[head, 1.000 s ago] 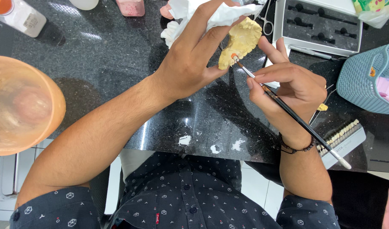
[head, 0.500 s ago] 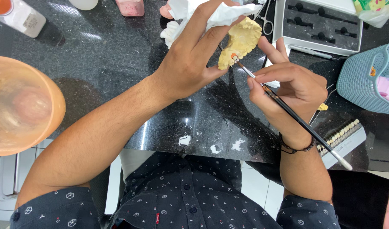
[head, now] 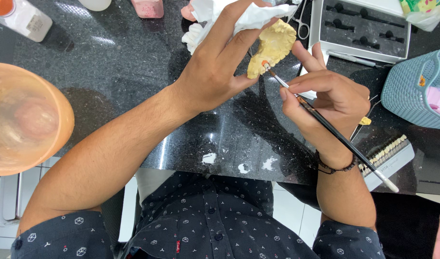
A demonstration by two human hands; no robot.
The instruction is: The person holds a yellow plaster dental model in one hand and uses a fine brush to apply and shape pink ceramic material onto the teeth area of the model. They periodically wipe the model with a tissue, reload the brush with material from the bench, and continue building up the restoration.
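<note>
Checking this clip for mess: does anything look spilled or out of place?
Yes: small white splatters lie on the black countertop near its front edge, like dried drips. Otherwise the left hand holds the yellow dental cast and the right hand brushes it.

bowl [head: 28, 117] left, basket [head: 414, 91] right, cast [head: 272, 45] btwn

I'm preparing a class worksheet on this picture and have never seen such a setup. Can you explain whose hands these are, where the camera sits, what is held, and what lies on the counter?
No machine here: a camera on a person's head looks down at their own two bare hands over a dark speckled counter. The left hand holds a yellowish dental cast and a white tissue. The right hand holds a thin brush, its tip at the cast. Around them lie an orange bowl, a tooth shade guide, a blue basket and an open tool case.
</note>
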